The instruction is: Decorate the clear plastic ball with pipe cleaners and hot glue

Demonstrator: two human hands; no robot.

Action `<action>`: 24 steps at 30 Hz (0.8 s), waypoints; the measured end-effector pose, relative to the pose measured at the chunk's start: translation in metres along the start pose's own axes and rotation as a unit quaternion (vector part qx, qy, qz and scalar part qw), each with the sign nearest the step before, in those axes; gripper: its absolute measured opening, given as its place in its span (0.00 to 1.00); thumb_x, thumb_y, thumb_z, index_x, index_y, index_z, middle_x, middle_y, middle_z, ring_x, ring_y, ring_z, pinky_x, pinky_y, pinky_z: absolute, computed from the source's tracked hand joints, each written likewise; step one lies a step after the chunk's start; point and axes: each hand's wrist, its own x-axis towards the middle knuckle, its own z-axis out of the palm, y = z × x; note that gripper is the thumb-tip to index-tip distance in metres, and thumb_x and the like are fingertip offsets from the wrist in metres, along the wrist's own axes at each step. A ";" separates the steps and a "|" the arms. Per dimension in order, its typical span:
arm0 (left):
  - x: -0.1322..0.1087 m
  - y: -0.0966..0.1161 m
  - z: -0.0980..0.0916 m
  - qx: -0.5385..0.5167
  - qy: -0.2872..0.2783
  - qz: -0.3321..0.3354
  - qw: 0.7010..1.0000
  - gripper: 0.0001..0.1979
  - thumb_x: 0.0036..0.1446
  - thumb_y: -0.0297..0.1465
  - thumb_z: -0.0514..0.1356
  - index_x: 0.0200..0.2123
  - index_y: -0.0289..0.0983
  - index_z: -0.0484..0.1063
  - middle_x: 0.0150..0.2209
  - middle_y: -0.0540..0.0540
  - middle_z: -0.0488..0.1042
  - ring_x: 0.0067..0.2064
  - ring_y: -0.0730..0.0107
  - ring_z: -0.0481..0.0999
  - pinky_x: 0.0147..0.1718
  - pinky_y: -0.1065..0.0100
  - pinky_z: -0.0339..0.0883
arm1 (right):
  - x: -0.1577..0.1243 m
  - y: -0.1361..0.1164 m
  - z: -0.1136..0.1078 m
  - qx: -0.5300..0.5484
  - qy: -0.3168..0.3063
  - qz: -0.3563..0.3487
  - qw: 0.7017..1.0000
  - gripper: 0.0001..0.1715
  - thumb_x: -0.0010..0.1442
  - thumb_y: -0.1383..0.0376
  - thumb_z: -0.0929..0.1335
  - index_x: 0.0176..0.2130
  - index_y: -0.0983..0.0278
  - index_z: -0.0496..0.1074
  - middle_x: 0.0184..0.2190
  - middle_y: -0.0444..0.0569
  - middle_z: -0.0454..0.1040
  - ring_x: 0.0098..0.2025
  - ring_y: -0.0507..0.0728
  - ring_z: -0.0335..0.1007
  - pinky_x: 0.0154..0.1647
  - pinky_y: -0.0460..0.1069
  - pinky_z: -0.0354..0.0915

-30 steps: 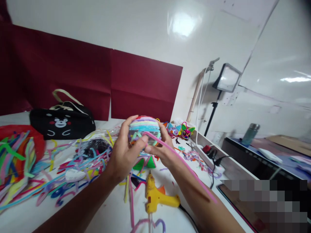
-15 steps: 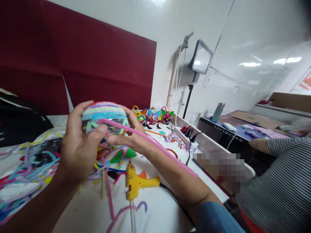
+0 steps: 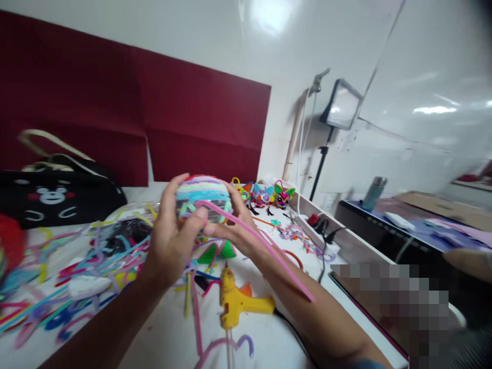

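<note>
Both my hands cradle a rounded piece (image 3: 202, 193) wrapped in rows of coloured pipe cleaners, red on top, then purple, pale green and blue. A clear, shiny band shows below the rows. My left hand (image 3: 175, 241) is closed around its left side, thumb at the front. Around the right side curls my right hand (image 3: 238, 223), its thumb near the left one. A long pink pipe cleaner (image 3: 265, 247) runs from the thumbs over my right forearm; which thumb presses it, I cannot tell. Below lies a yellow glue gun (image 3: 230, 302) with a clear glue stick.
Loose pipe cleaners (image 3: 111, 261) spread across the left of the white table. Several finished colourful animal-face crafts (image 3: 283, 196) stand at the back. A power strip (image 3: 313, 228) with cords and a blurred-out screen (image 3: 369, 312) lie right. A black bag (image 3: 57, 197) sits back left.
The view has turned left, so everything sits further right and the black bag shows more fully. Both hands keep their hold on the wrapped piece. The person at right is mostly out of view.
</note>
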 end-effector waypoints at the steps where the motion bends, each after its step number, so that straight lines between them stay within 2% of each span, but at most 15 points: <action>1: 0.001 0.006 0.000 0.002 0.008 -0.022 1.000 0.31 0.60 0.38 0.58 0.65 0.39 0.61 0.59 0.40 0.71 0.56 0.49 0.74 0.55 0.49 0.71 | -0.001 0.001 0.000 0.004 0.004 -0.001 1.000 0.55 0.41 0.52 0.81 0.60 0.60 0.59 0.61 0.53 0.69 0.63 0.64 0.67 0.65 0.59 0.64; 5: 0.002 0.020 0.000 0.007 0.008 -0.043 0.999 0.34 0.57 0.41 0.57 0.64 0.35 0.61 0.61 0.37 0.69 0.59 0.47 0.71 0.61 0.47 0.66 | -0.003 0.002 0.002 0.027 -0.011 0.016 0.999 0.54 0.43 0.53 0.81 0.61 0.56 0.58 0.61 0.51 0.69 0.62 0.64 0.68 0.65 0.60 0.65; 13: -0.003 0.020 -0.002 0.003 -0.008 -0.034 0.999 0.34 0.59 0.41 0.55 0.66 0.32 0.58 0.62 0.34 0.67 0.61 0.45 0.69 0.63 0.41 0.59 | -0.005 -0.003 0.004 -0.005 -0.019 0.000 1.000 0.52 0.45 0.50 0.80 0.62 0.53 0.59 0.62 0.49 0.69 0.63 0.65 0.67 0.66 0.61 0.64; 19: -0.002 0.021 -0.003 0.012 -0.008 -0.019 1.000 0.33 0.60 0.39 0.55 0.66 0.31 0.58 0.63 0.33 0.66 0.62 0.46 0.68 0.63 0.43 0.59 | -0.005 -0.001 0.000 0.006 -0.037 -0.016 0.999 0.50 0.48 0.57 0.80 0.63 0.54 0.59 0.62 0.48 0.69 0.63 0.62 0.67 0.66 0.59 0.63; 24: 0.000 0.020 -0.007 0.017 0.004 -0.013 1.000 0.34 0.59 0.40 0.55 0.65 0.31 0.58 0.61 0.33 0.67 0.61 0.45 0.69 0.63 0.42 0.60 | -0.002 0.004 -0.008 0.023 -0.061 -0.040 0.997 0.52 0.47 0.60 0.81 0.64 0.54 0.58 0.67 0.49 0.63 0.69 0.61 0.60 0.70 0.59 0.57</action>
